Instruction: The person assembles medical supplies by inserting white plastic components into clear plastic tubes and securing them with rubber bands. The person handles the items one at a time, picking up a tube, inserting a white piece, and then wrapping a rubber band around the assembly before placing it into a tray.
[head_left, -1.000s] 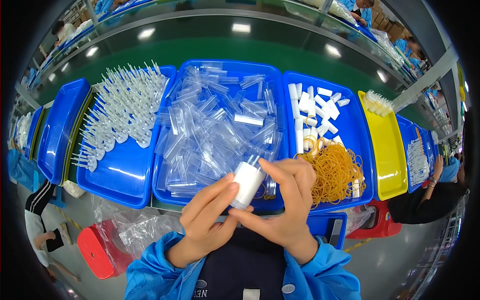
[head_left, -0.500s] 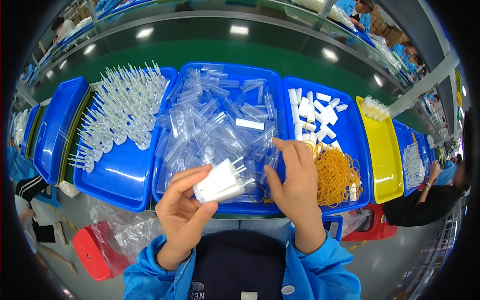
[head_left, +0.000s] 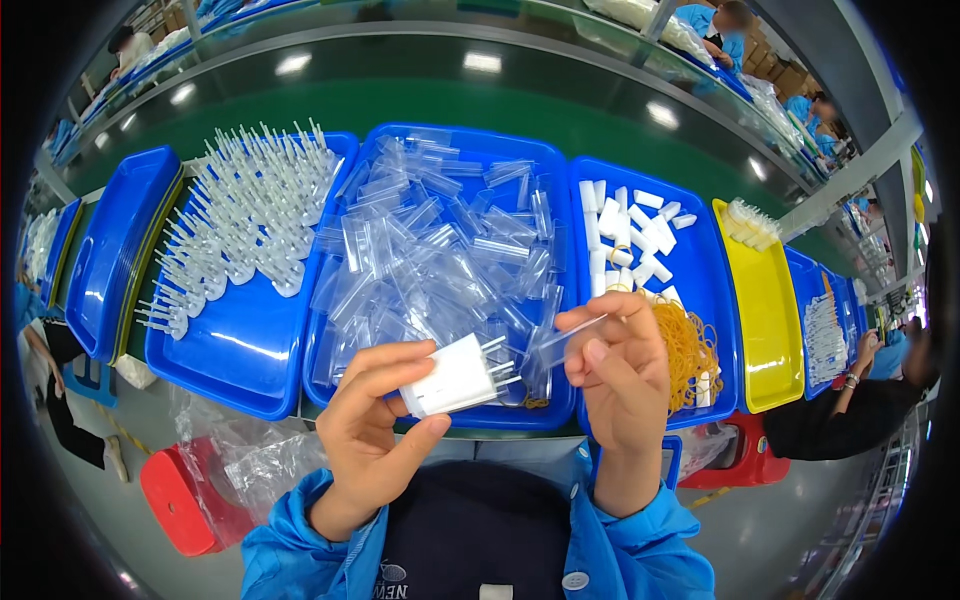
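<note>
Over the near edge of the middle blue tray (head_left: pixel 470 132), my left hand (head_left: pixel 365 435) grips a bundle of white rectangular pieces (head_left: pixel 446 380). Thin white stems stick out of the bundle's right end. To the right, my right hand (head_left: pixel 632 385) pinches a clear plastic sleeve (head_left: pixel 566 343) between thumb and fingers. The sleeve is apart from the stems. Below and beyond both hands lies a heap of similar clear sleeves (head_left: pixel 400 245) in the middle tray.
A left blue tray (head_left: pixel 225 345) carries many upright white stemmed pieces (head_left: pixel 245 200). The right blue tray (head_left: pixel 705 270) holds white blocks (head_left: pixel 655 230) and yellow rubber bands (head_left: pixel 682 345). Beyond it lies a yellow tray (head_left: pixel 765 320). Red stools (head_left: pixel 180 500) stand below; co-workers sit nearby.
My right hand has lifted a clear sleeve from the heap and drawn it right and nearer me. My left hand has shifted slightly right, turning the white pieces a little.
</note>
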